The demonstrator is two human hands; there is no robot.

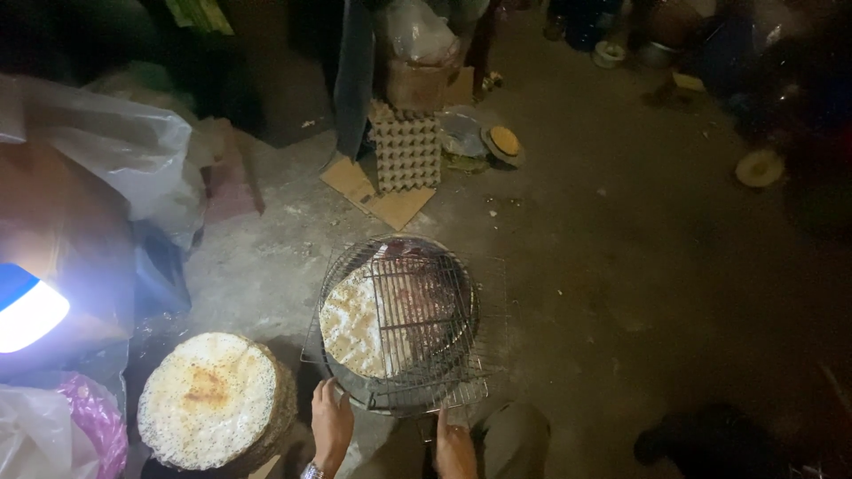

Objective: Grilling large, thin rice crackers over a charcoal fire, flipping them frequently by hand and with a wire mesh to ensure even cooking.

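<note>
At the bottom centre of the frame, left hand and right hand each pinch the wire grill clamping a flat rice cracker over the round brazier

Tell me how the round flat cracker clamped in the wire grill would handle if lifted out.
The cracker looks thin and blistered, so probably stiff, light and brittle. It spans half the wire grill, so lifting by one edge may snap it. Both hands, left hand and right hand, are at the grill's near rim.
</note>
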